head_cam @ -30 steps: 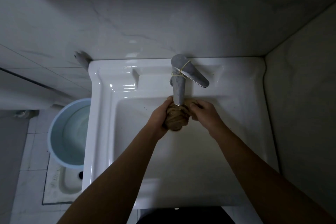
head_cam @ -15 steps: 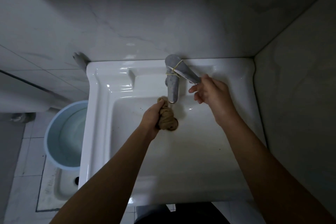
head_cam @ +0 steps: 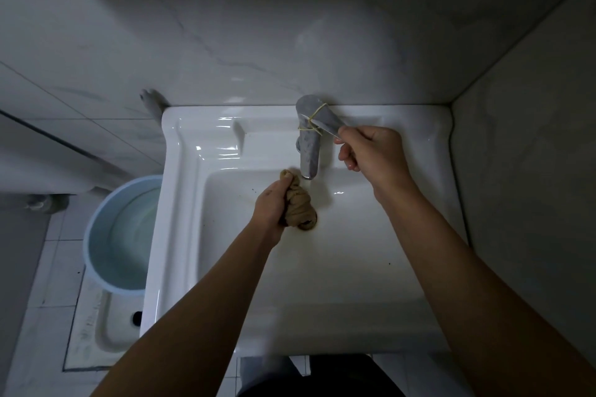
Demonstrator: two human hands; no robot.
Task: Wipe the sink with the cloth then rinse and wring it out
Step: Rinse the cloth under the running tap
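**Reaching for the tap lever, cloth held in the basin**

I have taken my right hand (head_cam: 371,151) off the cloth (head_cam: 298,208); its fingers now pinch the faucet (head_cam: 310,138) lever. My left hand (head_cam: 271,206) alone stays clenched around the twisted cloth, just left of and below the spout, over the sink (head_cam: 338,267). No water visibly flows. I judge wringing paused and the tap about to be worked.

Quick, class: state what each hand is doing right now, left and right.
Left hand: closed, holding the twisted cloth over the sink.
Right hand: closed on the tap lever.
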